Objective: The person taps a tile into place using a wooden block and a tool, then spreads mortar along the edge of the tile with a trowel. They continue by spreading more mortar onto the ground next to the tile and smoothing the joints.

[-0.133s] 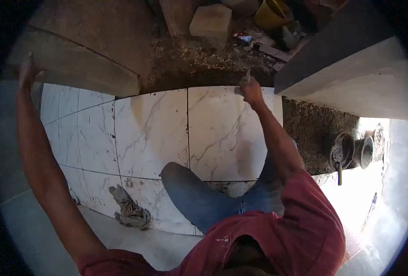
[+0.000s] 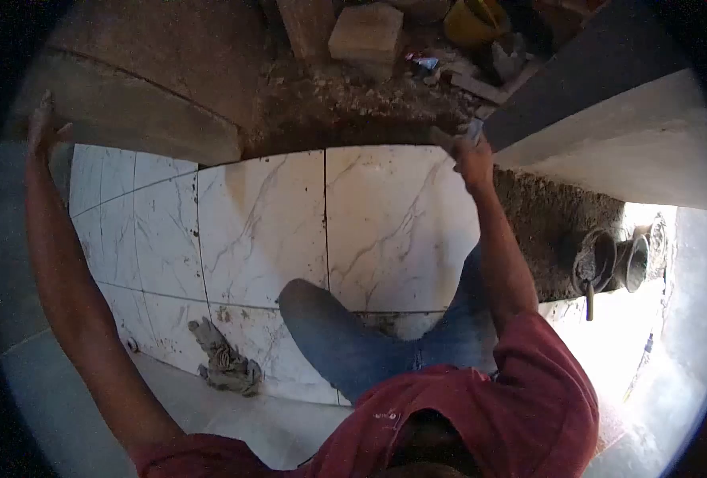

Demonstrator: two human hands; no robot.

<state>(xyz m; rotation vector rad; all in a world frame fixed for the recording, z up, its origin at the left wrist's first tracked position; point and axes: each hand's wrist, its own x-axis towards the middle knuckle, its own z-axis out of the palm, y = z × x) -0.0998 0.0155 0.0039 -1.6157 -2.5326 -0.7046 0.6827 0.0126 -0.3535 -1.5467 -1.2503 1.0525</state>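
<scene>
My left hand is stretched out at the far left, fingers apart, against the side of a low grey wall. My right hand is at the far right corner of a white marbled tile, beside the end of another wall. Its fingers are bent around a small greyish item that is too dark and small to name. A grey crumpled cloth lies on the tiles near my left leg.
Two buckets stand on rough mortar at the right, a handle sticking out of one. Beyond the tiles lie rubble, a pale block and a yellow bucket.
My right hand has moved to the right along the far tile edge, to the wall's end. My left hand has barely shifted.
</scene>
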